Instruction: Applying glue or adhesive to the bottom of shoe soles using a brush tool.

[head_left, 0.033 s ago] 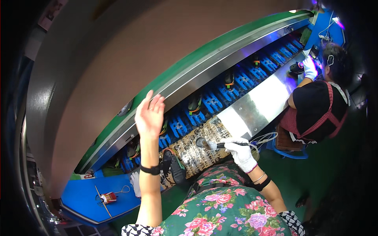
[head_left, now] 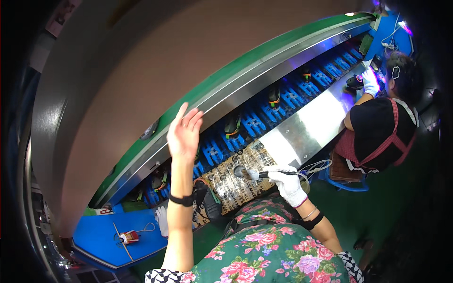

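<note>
My bare left hand (head_left: 185, 134) is raised in front of the conveyor's metal side rail, palm up and fingers apart, with nothing in it. In a white knit glove, my right hand (head_left: 287, 183) grips a flat brush (head_left: 252, 175) by its dark handle. The brush's dark bristle end lies over a ledge (head_left: 231, 181) wrapped in brown paper and shiny clear tape. Beside my left forearm a dark shoe (head_left: 211, 203) with an orange-and-green band rests on that ledge, partly hidden by the arm.
Blue racks (head_left: 255, 123) line the conveyor, several carrying dark banded shoes (head_left: 232, 126). A white-gloved person (head_left: 377, 122) sits at right beside a metal plate (head_left: 306, 132). At lower left, a blue table (head_left: 99, 238) holds a red-and-white item (head_left: 128, 237) and a thin stick. A white glove (head_left: 162, 220) lies nearby.
My left hand has shifted slightly right and up, still spread. My right hand and the brush stay almost in place. The shoes on the racks have moved very slightly.
</note>
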Available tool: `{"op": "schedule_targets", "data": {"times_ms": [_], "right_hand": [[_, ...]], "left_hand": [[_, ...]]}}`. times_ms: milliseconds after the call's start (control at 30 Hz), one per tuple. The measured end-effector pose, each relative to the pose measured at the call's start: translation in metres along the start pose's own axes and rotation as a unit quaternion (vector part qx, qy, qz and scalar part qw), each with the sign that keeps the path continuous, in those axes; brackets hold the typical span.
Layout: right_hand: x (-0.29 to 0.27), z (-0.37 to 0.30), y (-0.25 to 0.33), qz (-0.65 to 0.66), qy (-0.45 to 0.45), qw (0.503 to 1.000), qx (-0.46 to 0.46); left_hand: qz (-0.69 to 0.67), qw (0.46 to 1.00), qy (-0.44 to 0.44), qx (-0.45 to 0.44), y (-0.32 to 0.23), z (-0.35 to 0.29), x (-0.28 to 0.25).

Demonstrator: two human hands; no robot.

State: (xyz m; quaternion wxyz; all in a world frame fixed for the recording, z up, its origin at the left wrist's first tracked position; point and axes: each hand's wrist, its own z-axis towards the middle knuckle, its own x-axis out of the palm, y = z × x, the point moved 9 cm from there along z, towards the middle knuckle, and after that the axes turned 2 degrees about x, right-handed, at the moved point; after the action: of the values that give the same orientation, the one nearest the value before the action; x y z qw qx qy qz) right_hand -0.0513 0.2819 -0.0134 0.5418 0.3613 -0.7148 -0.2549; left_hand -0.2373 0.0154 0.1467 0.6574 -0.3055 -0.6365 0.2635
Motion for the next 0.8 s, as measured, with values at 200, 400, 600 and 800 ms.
{"op": "schedule_targets", "data": {"times_ms": [200, 400, 600, 800], "right_hand": [[-0.017, -0.005, 0.017, 0.009, -0.017, 0.999, -0.050], [-0.020, -0.002, 0.019, 0.030, -0.008, 0.998, -0.050], [-0.044, -0.005, 0.039, 0.039, -0.041, 0.995, -0.084], [-0.043, 0.005, 0.026, -0.018, -0.032, 0.999, -0.033]], "left_hand": [[0.332, 0.942, -0.029, -0.048, 0.058, 0.091, 0.113], [0.780, 0.585, 0.073, 0.208, 0.014, 0.275, 0.069], [0.673, 0.700, 0.009, 0.239, 0.013, 0.290, 0.048], [0.582, 0.798, 0.025, 0.151, 0.009, 0.200, 0.075]]}}
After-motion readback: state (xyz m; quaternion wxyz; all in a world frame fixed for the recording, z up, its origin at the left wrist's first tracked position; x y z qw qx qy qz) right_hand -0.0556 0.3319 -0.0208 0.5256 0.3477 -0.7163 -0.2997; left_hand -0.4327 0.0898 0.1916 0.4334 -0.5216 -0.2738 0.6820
